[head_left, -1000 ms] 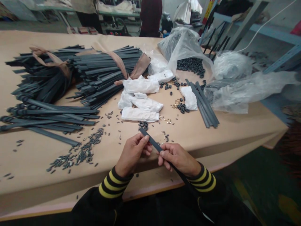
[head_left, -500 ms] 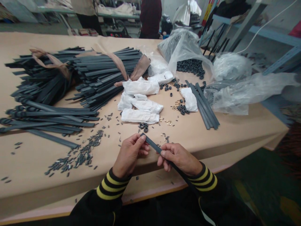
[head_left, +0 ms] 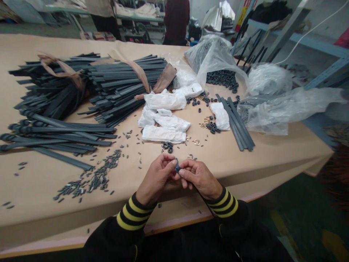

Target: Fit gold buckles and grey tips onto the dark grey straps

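Observation:
A dark strap (head_left: 177, 165) is pinched at its end between my two hands, near the table's front edge. My left hand (head_left: 158, 175) grips it with thumb and fingers. Close against it, my right hand (head_left: 200, 178) holds the same strap, whose remaining length is mostly hidden behind that hand and the sleeve. Just beyond my fingers lie a few dark rings (head_left: 167, 146) and a gold buckle (head_left: 195, 142). White wrapped packets (head_left: 163, 134) are stacked behind them.
Tied bundles of dark straps (head_left: 120, 83) and loose straps (head_left: 62, 136) cover the left side, with scattered small pieces (head_left: 95, 178) in front. An open plastic bag (head_left: 209, 54) and flat straps (head_left: 237, 125) lie right. Two people stand beyond the table.
My hands have come together at the strap's end, the right one moving left along it. The strap end now looks bent or folded, and much less of its length shows between my hands.

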`<state>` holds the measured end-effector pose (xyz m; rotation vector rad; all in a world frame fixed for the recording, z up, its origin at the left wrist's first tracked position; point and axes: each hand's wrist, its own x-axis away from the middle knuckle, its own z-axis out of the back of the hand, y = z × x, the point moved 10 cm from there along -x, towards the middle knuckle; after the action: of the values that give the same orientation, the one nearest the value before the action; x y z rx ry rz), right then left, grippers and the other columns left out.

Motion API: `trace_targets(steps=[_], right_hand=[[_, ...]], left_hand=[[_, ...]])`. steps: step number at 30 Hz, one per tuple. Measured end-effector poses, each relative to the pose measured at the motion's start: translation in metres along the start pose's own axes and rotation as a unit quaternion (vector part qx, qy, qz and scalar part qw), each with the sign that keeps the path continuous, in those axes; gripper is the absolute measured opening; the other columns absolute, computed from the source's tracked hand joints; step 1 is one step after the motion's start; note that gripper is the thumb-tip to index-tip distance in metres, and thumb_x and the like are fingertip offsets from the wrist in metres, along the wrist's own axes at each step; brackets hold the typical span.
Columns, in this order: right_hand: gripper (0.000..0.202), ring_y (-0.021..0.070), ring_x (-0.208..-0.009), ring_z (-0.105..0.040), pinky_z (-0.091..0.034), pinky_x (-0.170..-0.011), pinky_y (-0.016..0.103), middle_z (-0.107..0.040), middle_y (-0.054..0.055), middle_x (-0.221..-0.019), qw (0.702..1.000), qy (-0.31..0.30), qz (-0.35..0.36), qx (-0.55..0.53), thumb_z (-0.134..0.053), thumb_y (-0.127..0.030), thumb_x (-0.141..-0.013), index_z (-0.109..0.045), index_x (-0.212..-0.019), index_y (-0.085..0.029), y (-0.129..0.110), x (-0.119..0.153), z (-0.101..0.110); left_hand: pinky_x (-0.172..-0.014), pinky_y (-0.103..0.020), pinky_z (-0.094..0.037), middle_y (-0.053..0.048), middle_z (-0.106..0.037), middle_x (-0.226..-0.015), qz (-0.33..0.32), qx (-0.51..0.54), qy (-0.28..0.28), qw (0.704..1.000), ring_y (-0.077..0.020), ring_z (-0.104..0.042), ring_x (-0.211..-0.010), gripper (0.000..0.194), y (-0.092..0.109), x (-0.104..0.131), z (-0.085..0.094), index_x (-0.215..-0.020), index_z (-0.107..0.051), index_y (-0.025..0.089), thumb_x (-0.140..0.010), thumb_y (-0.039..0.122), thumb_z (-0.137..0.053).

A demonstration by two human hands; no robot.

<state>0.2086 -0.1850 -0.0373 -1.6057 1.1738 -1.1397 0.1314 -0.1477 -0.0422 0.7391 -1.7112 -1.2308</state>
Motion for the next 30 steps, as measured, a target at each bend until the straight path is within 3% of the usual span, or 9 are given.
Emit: trace_targets(steps=[3,9,13,16,18,20,22,26,30], right_hand=[[0.017,0.0038,-0.043,-0.049,-0.035,-0.035,0.012,-0.062,0.002,-0.068,1.000,0.026,-0.003,-0.010,-0.056,-0.028,-0.075,-0.053,-0.081,-0.012,0.002,-0.002,0.007],[0.018,0.0050,-0.045,-0.053,-0.037,-0.037,0.012,-0.058,-0.002,-0.059,1.000,0.023,0.002,0.001,-0.058,-0.029,-0.075,-0.054,-0.083,-0.013,0.005,-0.005,0.011],[0.021,0.0055,-0.045,-0.054,-0.041,-0.040,0.014,-0.058,-0.002,-0.058,0.999,0.029,-0.005,-0.013,-0.060,-0.031,-0.074,-0.055,-0.082,-0.012,0.006,-0.004,0.011],[0.025,0.0064,-0.048,-0.057,-0.047,-0.046,0.016,-0.061,0.000,-0.062,0.997,0.048,-0.034,-0.044,-0.062,-0.033,-0.072,-0.055,-0.082,-0.011,0.008,-0.002,0.014],[0.027,0.0076,-0.051,-0.060,-0.049,-0.048,0.017,-0.065,0.003,-0.069,0.994,0.068,-0.060,-0.067,-0.063,-0.033,-0.071,-0.055,-0.084,-0.011,0.012,0.000,0.019],[0.027,0.0087,-0.054,-0.062,-0.050,-0.049,0.018,-0.067,0.006,-0.075,0.991,0.076,-0.078,-0.084,-0.063,-0.033,-0.071,-0.054,-0.085,-0.011,0.015,0.002,0.021],[0.027,0.0097,-0.056,-0.063,-0.051,-0.051,0.018,-0.067,0.007,-0.077,0.990,0.068,-0.082,-0.096,-0.063,-0.032,-0.072,-0.054,-0.087,-0.011,0.016,0.002,0.020],[0.027,0.0100,-0.057,-0.064,-0.051,-0.051,0.018,-0.067,0.007,-0.076,0.990,0.053,-0.088,-0.095,-0.064,-0.032,-0.072,-0.056,-0.086,-0.011,0.017,0.001,0.017],[0.026,0.0105,-0.059,-0.064,-0.051,-0.052,0.018,-0.067,0.008,-0.080,0.990,0.023,-0.102,-0.094,-0.063,-0.031,-0.073,-0.057,-0.088,-0.010,0.018,0.001,0.012]], left_hand=[[-0.070,-0.027,-0.046,-0.002,-0.057,-0.081,-0.166,-0.185,0.112,0.962,-0.0136,-0.056,-0.076,0.007,0.028,0.012,0.012,-0.080,-0.054,0.018,-0.078,0.024,-0.053],[-0.076,-0.028,-0.046,-0.005,-0.059,-0.088,-0.308,-0.333,0.064,0.889,-0.0148,-0.057,-0.084,0.014,0.038,0.031,-0.012,-0.095,-0.054,0.018,-0.083,0.017,-0.047],[-0.076,-0.029,-0.047,-0.006,-0.058,-0.086,-0.358,-0.393,0.083,0.843,-0.0159,-0.057,-0.085,0.008,0.045,0.037,-0.021,-0.083,-0.052,0.017,-0.082,0.014,-0.045],[-0.073,-0.031,-0.049,-0.008,-0.057,-0.092,-0.318,-0.366,0.094,0.869,-0.0169,-0.057,-0.086,0.009,0.044,0.031,-0.012,-0.076,-0.048,0.017,-0.082,0.016,-0.043],[-0.072,-0.031,-0.049,-0.011,-0.053,-0.103,-0.274,-0.334,0.154,0.889,-0.0187,-0.055,-0.092,0.007,0.046,0.028,0.009,-0.083,-0.048,0.016,-0.081,0.016,-0.042],[-0.078,-0.035,-0.047,-0.014,-0.045,-0.117,-0.256,-0.332,0.237,0.876,-0.0230,-0.047,-0.107,0.018,0.054,0.031,0.032,-0.096,-0.049,0.015,-0.079,0.016,-0.044],[-0.081,-0.036,-0.045,-0.014,-0.044,-0.119,-0.245,-0.335,0.263,0.871,-0.0246,-0.045,-0.109,0.030,0.059,0.031,0.041,-0.106,-0.049,0.014,-0.077,0.019,-0.048],[-0.046,-0.023,-0.043,-0.002,-0.059,-0.072,-0.092,-0.195,0.119,0.969,-0.0124,-0.053,-0.052,0.030,0.023,0.003,0.026,-0.100,-0.054,0.016,-0.077,0.036,-0.051],[-0.034,-0.016,-0.032,0.006,-0.048,-0.046,-0.034,-0.080,0.040,0.995,-0.0066,-0.042,-0.035,0.021,0.006,-0.009,0.008,-0.078,-0.053,0.016,-0.073,0.036,-0.057]])
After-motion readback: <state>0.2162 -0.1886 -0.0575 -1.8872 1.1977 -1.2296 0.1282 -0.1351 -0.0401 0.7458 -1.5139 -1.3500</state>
